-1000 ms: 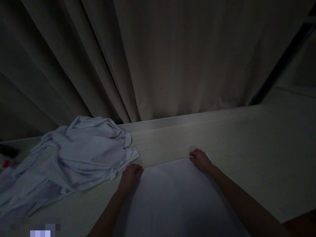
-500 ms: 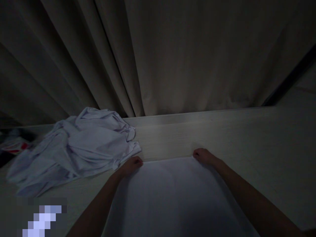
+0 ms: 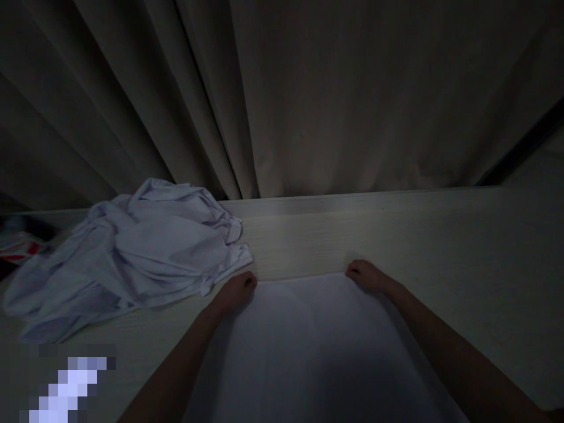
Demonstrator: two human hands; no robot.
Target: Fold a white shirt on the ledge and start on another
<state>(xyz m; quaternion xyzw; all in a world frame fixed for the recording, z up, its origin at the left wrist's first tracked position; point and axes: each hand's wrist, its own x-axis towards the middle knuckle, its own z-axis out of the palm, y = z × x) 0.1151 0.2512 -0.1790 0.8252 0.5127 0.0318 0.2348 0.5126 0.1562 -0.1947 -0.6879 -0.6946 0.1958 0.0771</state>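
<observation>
A white cloth [image 3: 291, 335] is stretched between my two hands, its far edge nearly straight and its near part running out of the bottom of the view. My left hand [image 3: 240, 289] is closed on the far left corner of this cloth. At the far right corner, my right hand [image 3: 365, 275] pinches the edge with fingers closed. To the left, close to my left hand, lies a crumpled white garment [image 3: 163, 241] with folds and loose ends. What kind of cloth I hold cannot be made out in the dim light.
Long grey-brown curtains [image 3: 308, 106] hang along the far side, down to the pale floor [image 3: 418, 247]. A red and white package [image 3: 20, 247] lies at the far left beside dark items. The lower left corner is pixelated.
The view has shifted slightly, so the garment and package sit a little higher and further left. Both hands still grip the cloth's corners, almost unmoved.
</observation>
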